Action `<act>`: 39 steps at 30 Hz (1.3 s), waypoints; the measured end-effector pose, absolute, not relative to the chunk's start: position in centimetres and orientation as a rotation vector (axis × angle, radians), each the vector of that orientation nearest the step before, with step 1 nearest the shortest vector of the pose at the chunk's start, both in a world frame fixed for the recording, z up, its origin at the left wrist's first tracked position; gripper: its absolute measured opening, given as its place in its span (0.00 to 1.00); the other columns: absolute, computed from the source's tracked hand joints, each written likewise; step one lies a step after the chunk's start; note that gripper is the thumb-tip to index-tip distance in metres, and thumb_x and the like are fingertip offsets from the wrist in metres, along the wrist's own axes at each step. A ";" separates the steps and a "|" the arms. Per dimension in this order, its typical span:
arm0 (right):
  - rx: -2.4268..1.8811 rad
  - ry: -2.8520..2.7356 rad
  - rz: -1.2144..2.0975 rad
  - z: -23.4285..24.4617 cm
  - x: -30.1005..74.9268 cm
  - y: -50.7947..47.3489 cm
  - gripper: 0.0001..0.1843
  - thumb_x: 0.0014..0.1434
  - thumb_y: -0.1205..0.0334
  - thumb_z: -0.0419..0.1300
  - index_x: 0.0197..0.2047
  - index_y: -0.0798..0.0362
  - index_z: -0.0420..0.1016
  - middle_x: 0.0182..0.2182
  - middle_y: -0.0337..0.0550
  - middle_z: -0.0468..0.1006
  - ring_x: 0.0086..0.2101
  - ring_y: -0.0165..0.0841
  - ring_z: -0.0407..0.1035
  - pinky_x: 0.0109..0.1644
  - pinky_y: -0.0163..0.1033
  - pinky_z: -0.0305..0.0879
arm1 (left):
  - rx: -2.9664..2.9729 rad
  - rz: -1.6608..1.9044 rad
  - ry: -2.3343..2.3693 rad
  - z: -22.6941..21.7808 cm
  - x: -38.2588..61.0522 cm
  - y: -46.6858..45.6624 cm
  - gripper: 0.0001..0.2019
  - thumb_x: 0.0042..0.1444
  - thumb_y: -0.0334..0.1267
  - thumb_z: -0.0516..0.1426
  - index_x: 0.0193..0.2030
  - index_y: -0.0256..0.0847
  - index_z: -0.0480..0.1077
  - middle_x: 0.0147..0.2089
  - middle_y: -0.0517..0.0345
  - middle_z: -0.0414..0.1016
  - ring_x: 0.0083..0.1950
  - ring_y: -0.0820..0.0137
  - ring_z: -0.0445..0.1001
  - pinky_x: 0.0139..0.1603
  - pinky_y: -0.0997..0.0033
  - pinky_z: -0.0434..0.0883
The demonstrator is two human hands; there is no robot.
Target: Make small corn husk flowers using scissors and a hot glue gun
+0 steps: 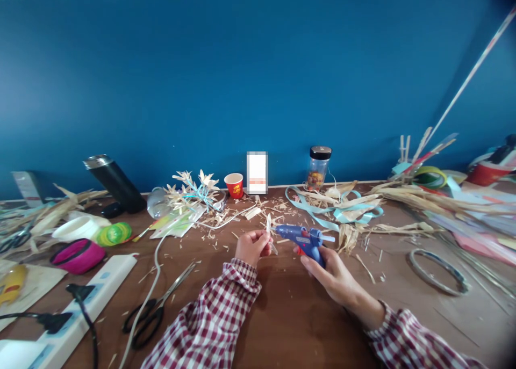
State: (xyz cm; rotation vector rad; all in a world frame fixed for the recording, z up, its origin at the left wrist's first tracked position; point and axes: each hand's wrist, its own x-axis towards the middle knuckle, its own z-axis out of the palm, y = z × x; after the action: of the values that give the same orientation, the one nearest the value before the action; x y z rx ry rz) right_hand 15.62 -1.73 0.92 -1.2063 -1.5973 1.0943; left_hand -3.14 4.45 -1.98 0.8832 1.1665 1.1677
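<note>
In my right hand (328, 269) is a blue glue gun (300, 237), its nozzle pointing left and a clear glue stick (328, 239) poking out at the back. My left hand (253, 246) pinches a small pale strip (269, 224), which looks like a piece of dried husk, upright close to the nozzle tip. Whether nozzle and strip touch I cannot tell. Beyond both hands, pale husk scraps (253, 213) litter the brown table. Pale husk flowers on light-blue stems (197, 192) lie at the back, left of a red paper cup (234, 186).
Black-handled scissors (151, 315) and a white power strip (92, 299) with plugs lie at the left, a white cord (155, 272) running beside them. A dark flask (115, 183) leans behind. At the right are a lidded jar (319, 167), light-blue ribbon (314, 213) and a wire ring (437, 272).
</note>
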 end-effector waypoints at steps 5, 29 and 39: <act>-1.228 -1.609 1.052 0.9 15.5 -1.7 0.12 0.54 0.54 0.56 0.32 0.55 0.71 0.22 0.38 0.66 0.24 0.28 0.56 0.25 0.33 0.54 | 0.899 1.164 1.187 -2.2 -3.1 4.5 0.09 0.44 0.40 0.60 0.27 0.34 0.71 0.22 0.59 0.72 0.18 0.80 0.66 0.19 0.82 0.67; -1.340 -1.715 0.943 0.0 15.7 -1.6 0.14 0.56 0.52 0.53 0.31 0.55 0.69 0.22 0.37 0.65 0.23 0.27 0.58 0.25 0.33 0.53 | 0.889 1.140 1.194 -1.8 -3.1 4.4 0.07 0.45 0.38 0.60 0.25 0.35 0.72 0.21 0.62 0.71 0.18 0.81 0.66 0.20 0.83 0.67; -1.374 -1.739 0.914 0.1 15.6 -1.6 0.16 0.57 0.51 0.52 0.31 0.57 0.68 0.21 0.37 0.65 0.23 0.27 0.57 0.24 0.32 0.53 | 0.892 1.142 1.195 -1.9 -3.1 4.4 0.08 0.44 0.38 0.60 0.25 0.35 0.72 0.21 0.61 0.72 0.19 0.81 0.66 0.20 0.82 0.67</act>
State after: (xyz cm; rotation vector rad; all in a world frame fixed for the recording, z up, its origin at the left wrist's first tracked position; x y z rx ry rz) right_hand 15.65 -1.59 0.14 -1.3744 -1.7392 0.9141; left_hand -3.06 4.42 -1.89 0.8920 1.1952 1.1419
